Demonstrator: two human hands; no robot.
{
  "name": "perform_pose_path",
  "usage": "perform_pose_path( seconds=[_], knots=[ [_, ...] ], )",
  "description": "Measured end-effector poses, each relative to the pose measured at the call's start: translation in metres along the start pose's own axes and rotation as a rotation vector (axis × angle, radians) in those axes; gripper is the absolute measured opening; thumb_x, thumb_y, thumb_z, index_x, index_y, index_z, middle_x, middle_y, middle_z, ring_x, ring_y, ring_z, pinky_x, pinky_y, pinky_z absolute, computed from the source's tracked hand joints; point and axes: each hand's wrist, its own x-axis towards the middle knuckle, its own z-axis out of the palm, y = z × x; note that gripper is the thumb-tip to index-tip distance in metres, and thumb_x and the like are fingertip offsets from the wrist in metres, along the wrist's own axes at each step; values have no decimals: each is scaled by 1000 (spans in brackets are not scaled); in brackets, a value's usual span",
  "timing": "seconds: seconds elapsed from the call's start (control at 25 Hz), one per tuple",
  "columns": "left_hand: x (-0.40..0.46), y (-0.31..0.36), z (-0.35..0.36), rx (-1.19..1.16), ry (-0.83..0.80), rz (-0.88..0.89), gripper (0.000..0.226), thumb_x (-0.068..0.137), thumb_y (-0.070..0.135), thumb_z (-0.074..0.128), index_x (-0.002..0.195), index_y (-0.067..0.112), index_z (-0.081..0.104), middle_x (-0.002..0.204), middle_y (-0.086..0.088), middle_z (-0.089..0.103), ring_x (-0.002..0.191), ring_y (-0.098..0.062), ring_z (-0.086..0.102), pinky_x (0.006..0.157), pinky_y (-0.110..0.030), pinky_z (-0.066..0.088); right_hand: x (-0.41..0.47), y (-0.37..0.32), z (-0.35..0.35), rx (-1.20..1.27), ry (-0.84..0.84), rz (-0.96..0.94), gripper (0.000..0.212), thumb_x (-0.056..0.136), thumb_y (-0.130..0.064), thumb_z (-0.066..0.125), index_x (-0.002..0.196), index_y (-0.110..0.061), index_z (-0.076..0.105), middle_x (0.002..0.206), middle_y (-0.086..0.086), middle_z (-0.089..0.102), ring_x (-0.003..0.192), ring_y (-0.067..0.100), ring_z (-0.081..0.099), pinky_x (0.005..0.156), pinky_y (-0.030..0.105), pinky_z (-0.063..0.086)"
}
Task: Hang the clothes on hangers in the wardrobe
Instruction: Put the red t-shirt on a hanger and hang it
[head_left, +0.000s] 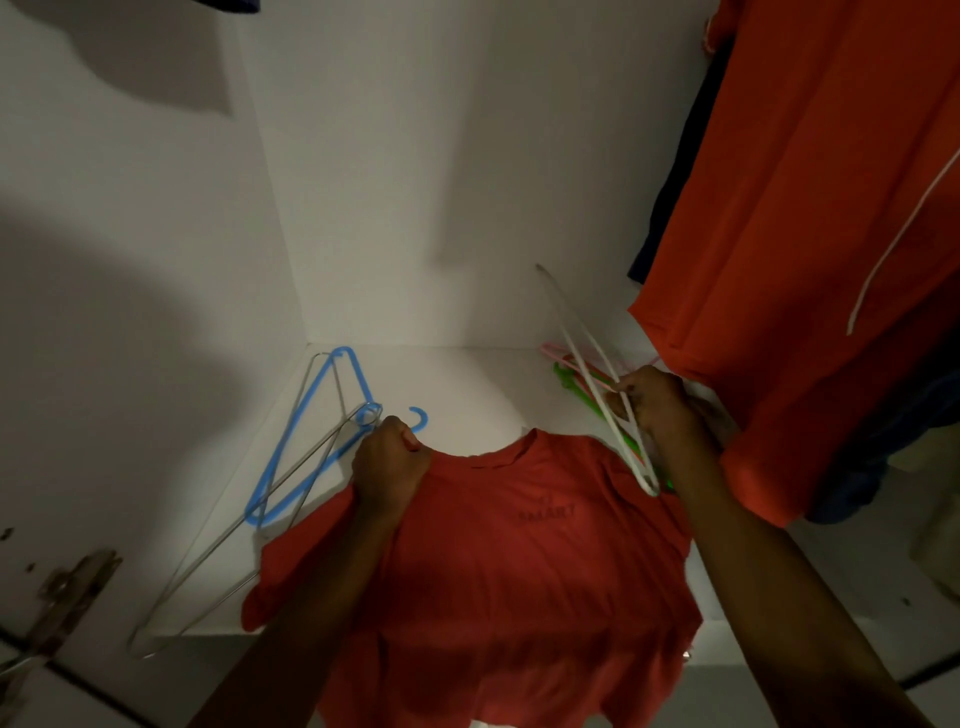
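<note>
A red T-shirt (498, 561) lies over the front edge of the white wardrobe shelf (457, 384). A blue hanger (311, 441) lies at the shelf's left edge. The left grip (389, 467) clenches the shirt's collar; the right grip (660, 410) grasps a white hanger (587, 364).

Left hand (390, 457) grips red T-shirt (519, 561); right hand (657, 402) grips white hanger (582, 358).

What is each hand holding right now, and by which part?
The left hand grips the red-orange T-shirt at its neckline's left side. The right hand holds the thin white hanger partway along its two converging arms.
</note>
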Motion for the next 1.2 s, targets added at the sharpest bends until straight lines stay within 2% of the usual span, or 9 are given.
perform_pose_path(
  seconds=[0.04,0.12,0.24,0.32,0.52,0.6,0.8,1.04,1.2],
  knots=[
    [0,-1,-1,-62,8,-4,20,76,6,73,73,18,57,67,7,61,62,-11,61,61,-33,55,-5,-1,10,73,-36,20,21,92,17,47,74,8,52,54,18,59,40,20,63,37,23,49],
    [2,-1,-4,-180,17,-24,20,74,5,75,74,17,59,67,7,63,63,-8,62,63,-30,53,-22,-9,38,193,-69,29,20,89,22,46,84,7,58,74,18,68,59,26,67,40,22,50],
    [2,-4,-4,-258,52,-72,20,72,6,77,84,18,67,73,9,67,69,-3,64,69,-23,50,-39,-12,84,240,4,-80,30,84,22,46,71,-2,56,77,21,66,60,25,64,42,22,48],
    [3,-8,0,-202,53,-55,17,74,11,77,88,18,71,76,7,70,74,-8,68,73,-26,53,-40,-8,104,342,-20,-168,36,84,25,44,70,-7,49,72,20,65,62,26,67,45,26,51],
    [4,-5,2,-154,-1,-6,6,78,12,71,83,11,71,70,1,67,68,-14,66,70,-40,58,-28,-3,131,608,-235,-159,29,92,21,44,87,-8,49,96,25,69,65,22,62,55,24,52],
    [5,-6,1,-203,-42,-18,16,72,8,77,86,14,73,73,5,69,71,-12,67,74,-38,59,-21,-1,138,664,-302,-126,25,94,17,43,85,-3,54,95,21,69,60,18,61,55,22,51],
    [10,-11,-2,-397,-30,-67,32,65,-8,78,70,21,64,67,0,69,66,-14,68,72,-45,61,-17,2,161,820,-385,-14,29,94,17,41,97,-5,59,87,20,68,61,20,55,53,24,48],
    [12,-15,-3,-458,43,-76,32,78,-5,75,88,26,72,70,-3,70,67,-18,69,70,-39,60,-25,27,173,878,-408,126,31,93,15,36,79,-6,54,81,25,71,48,17,51,43,20,40],
    [11,-14,-1,-371,86,-6,17,79,5,81,87,20,79,74,9,74,70,-6,71,72,-37,63,-30,35,173,879,-426,130,21,73,13,47,80,-5,55,81,22,68,46,15,45,40,22,34]
  ],
)
